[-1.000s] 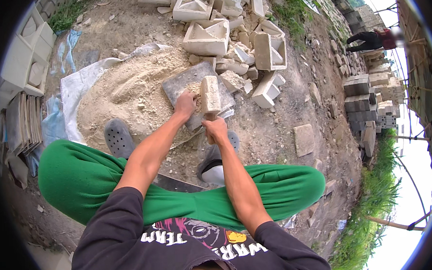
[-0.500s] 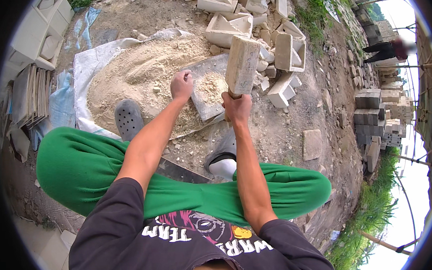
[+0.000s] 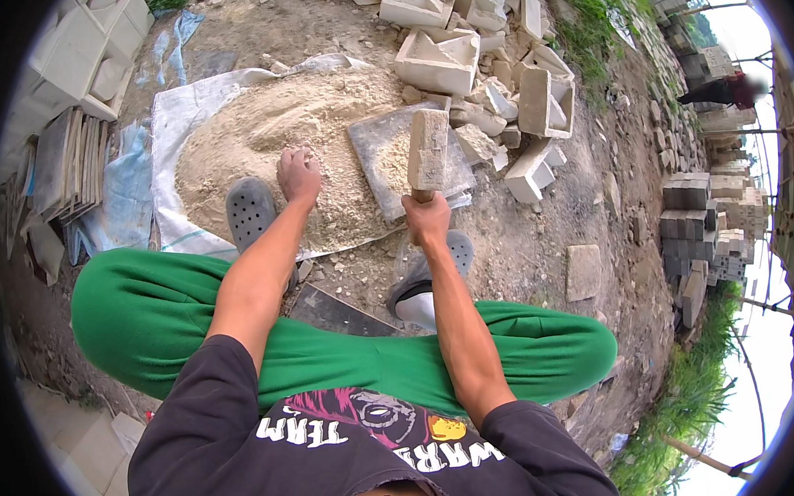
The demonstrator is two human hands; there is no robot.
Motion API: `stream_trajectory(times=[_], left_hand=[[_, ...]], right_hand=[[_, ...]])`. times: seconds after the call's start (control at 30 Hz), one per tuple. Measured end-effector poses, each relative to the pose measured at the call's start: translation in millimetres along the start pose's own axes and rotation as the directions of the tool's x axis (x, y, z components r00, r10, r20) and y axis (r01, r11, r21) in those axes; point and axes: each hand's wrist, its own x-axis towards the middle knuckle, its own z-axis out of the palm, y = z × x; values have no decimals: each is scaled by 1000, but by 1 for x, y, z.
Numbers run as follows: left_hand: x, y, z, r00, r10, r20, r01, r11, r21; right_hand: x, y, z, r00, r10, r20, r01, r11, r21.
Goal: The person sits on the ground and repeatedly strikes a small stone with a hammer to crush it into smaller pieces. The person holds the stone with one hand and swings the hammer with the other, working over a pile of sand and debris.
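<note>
My right hand (image 3: 428, 218) is wrapped round the handle of a wooden mallet. The mallet's blocky, dust-covered head (image 3: 429, 149) stands up over a dark flat slab (image 3: 371, 152), which carries pale crushed crumbs (image 3: 397, 162). My left hand (image 3: 299, 174) is over the near part of a heap of pale crushed material (image 3: 241, 135), its fingers curled. Whether anything is in those fingers is hidden. The heap lies on a white woven sheet (image 3: 165, 161), and the slab adjoins its right side.
Broken pale moulded blocks (image 3: 437, 60) are piled beyond the slab. Stacked thin boards (image 3: 61, 165) and blue plastic (image 3: 116, 203) lie at left. A flat stone (image 3: 583, 272) rests on the dirt at right. Grey blocks (image 3: 683, 209) are stacked farther right, where a person (image 3: 718, 92) stands.
My left hand has moved left and slightly nearer, from the slab's edge to over the heap. The mallet head is a little lower, still in my right hand. The view has shifted slightly.
</note>
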Motion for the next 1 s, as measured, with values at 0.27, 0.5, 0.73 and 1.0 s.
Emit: stream_trajectory(times=[0.27,0.5,0.73,1.0], left_hand=[[6,-8,1,998,66,12,-65,997,-32],[0,30,8,990,125,-61,-139,931,-338],[-25,79,36,987,119,111,-51,875,-481],[-35,84,48,967,212,141,-144,913,-381]], right_hand=[[14,-10,-18,904,331,270,-305,943,-137],[22,-60,-59,996,85,11,-85,985,148],[11,-17,-15,999,35,-19,-36,998,-48],[-6,-16,-11,992,125,14,-125,992,-20]])
